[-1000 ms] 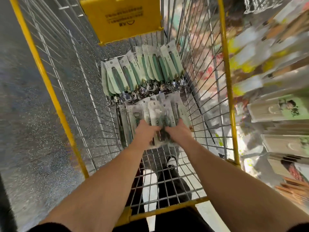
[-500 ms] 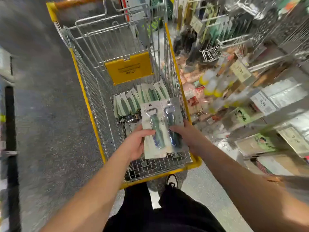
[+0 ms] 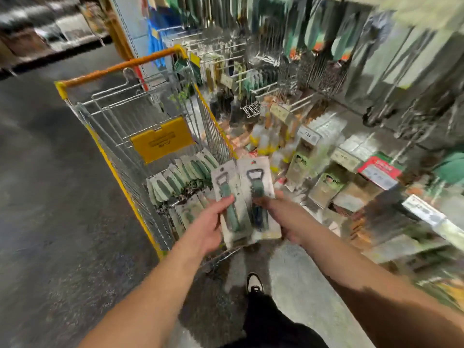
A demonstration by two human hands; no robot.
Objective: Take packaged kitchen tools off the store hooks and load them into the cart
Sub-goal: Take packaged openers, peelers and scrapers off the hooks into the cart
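My left hand (image 3: 209, 222) holds a carded bottle opener with a light green handle (image 3: 229, 209), thumb across its front. My right hand (image 3: 281, 217) grips a second carded bottle opener with a dark handle (image 3: 258, 197) from its right side. Both packs are upright, side by side, above the near right corner of the wire cart (image 3: 110, 156). Rows of the same green-handled packs (image 3: 180, 177) lie in the cart's basket. Store hooks with hanging tools (image 3: 266, 79) fill the blurred rack to the right.
The cart has yellow rails, an orange handle (image 3: 120, 67) at its far end and a yellow placard (image 3: 160, 139). Shelves of boxed goods and price tags (image 3: 346, 159) run along the right. Dark floor (image 3: 50, 197) spreads to the left. My shoe (image 3: 254, 282) stands below the cart.
Both hands have lifted two bottle-opener packs up out of the cart basket and toward the right. The view has swung up from the cart's inside to the aisle and rack.
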